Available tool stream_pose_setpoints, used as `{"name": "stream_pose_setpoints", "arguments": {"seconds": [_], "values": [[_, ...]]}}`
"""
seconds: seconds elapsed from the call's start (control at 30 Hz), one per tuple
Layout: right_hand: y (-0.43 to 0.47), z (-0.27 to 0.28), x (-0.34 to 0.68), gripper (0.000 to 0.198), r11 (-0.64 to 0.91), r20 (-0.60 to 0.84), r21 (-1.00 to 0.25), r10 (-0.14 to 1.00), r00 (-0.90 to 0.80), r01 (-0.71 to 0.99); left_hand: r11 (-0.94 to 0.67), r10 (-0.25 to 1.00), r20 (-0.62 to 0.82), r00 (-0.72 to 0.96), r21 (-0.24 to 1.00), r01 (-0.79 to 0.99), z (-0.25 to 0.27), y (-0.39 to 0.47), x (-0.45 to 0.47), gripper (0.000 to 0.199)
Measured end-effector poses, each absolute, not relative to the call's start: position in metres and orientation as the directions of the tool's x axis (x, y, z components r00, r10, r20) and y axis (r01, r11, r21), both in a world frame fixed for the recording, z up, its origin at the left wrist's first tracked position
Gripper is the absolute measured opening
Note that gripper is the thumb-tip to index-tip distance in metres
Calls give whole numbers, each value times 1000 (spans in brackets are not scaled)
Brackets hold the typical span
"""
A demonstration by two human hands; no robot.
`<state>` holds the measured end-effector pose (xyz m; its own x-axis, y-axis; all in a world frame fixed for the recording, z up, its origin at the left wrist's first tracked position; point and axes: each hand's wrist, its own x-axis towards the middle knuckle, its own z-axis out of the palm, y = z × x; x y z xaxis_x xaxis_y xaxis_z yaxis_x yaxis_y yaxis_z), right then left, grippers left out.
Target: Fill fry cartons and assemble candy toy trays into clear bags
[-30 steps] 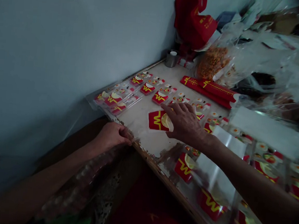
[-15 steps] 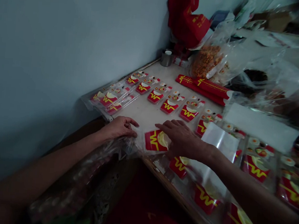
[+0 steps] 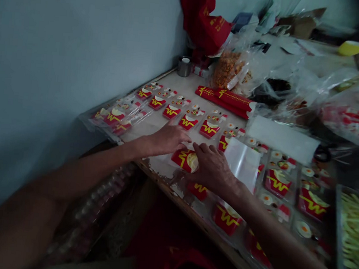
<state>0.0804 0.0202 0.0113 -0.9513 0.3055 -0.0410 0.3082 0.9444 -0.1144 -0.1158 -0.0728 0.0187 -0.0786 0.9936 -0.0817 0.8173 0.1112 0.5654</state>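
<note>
A clear plastic packet with a red toy French-fry box [image 3: 182,159] in it, marked with a yellow zigzag, lies near the table's front edge. My left hand [image 3: 168,141] reaches over its far side, fingers closed together at the plastic's edge. My right hand [image 3: 214,168] grips the packet's right end, index finger at the far edge and thumb low on the near side, partly hidden. Both hands' fingertips nearly meet. Beside my right forearm, a white glossy sheet [image 3: 242,162] lies over other packets. Further packets [image 3: 209,128] stand in a row behind my hands.
Stacked packets [image 3: 114,117] overhang the table's left corner by the wall. Flattened red cartons [image 3: 224,100], a metal cup [image 3: 184,67] and a clear bag of orange-brown pieces [image 3: 229,70] sit at the back. At right is a tray of pale-yellow strips [image 3: 354,231].
My left hand has moved right, from the packet's loose plastic end to its far edge near my right fingertips. The camera view has shifted right, bringing the tray into sight.
</note>
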Motion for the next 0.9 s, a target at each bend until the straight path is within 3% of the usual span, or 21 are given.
{"name": "stream_pose_setpoints", "arguments": {"seconds": [0.07,0.13,0.2,0.4,0.6,0.77,0.83,0.9], "values": [[21,5,83,78,892,-65,-106,435,-898,439,125,979,91,-181,431,894,10,-76,-93,34],[22,-2,82,76,846,-92,-109,515,-852,523,199,953,151,-264,345,917,-6,-85,-73,47],[22,-8,82,79,814,-106,-118,559,-822,569,249,948,114,-296,308,918,-22,-91,-60,50],[18,5,124,99,816,-94,-37,572,-815,577,232,971,3,-237,208,950,-31,-79,-58,26],[21,1,159,73,753,-57,-84,650,-757,653,294,954,-98,-284,112,949,-24,-55,-57,23],[20,2,148,84,734,57,-125,677,-734,668,296,935,119,-334,255,920,-19,-49,-46,17],[22,7,149,83,749,92,-135,662,-744,649,336,883,200,-425,363,869,-16,-52,-51,15],[25,9,153,82,767,111,-147,640,-760,624,401,825,194,-532,463,790,-13,-54,-61,11]]}}
